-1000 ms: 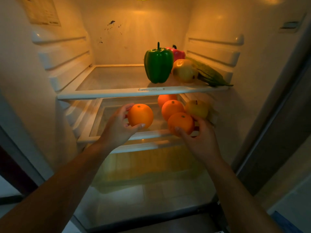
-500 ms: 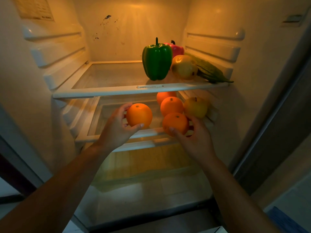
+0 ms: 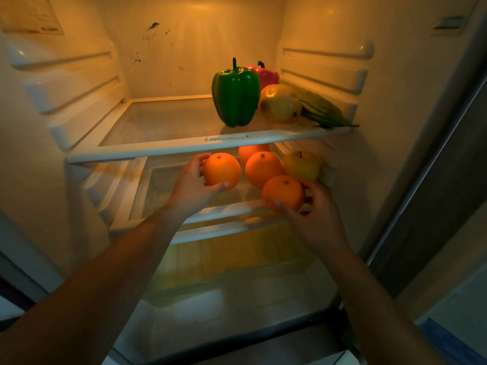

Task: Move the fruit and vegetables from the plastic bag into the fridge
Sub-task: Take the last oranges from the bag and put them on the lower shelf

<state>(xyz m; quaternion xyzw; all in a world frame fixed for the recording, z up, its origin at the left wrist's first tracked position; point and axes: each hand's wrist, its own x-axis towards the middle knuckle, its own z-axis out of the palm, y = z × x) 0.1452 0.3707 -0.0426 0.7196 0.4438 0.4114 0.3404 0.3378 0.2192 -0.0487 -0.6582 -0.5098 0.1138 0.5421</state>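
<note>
Inside the open fridge, my left hand (image 3: 188, 188) grips an orange (image 3: 222, 170) just above the lower glass shelf (image 3: 168, 204). My right hand (image 3: 313, 214) holds a second orange (image 3: 283, 192) at that shelf's front right edge. Behind them rest two more oranges (image 3: 263, 168) and a yellow apple (image 3: 301, 164). The upper shelf (image 3: 158, 146) carries a green bell pepper (image 3: 235, 97), a red pepper (image 3: 268, 76), a yellow-red fruit (image 3: 280, 104) and a bitter gourd (image 3: 321, 108). The plastic bag is out of sight.
Ribbed shelf rails line both fridge walls (image 3: 68, 83). A clear crisper drawer (image 3: 232, 262) sits below the lower shelf. The fridge door frame (image 3: 432, 180) rises on the right. The left halves of both shelves hold nothing.
My left hand has carried its orange further in and to the right, closer to the other oranges. My right hand stays on its orange at the shelf's front.
</note>
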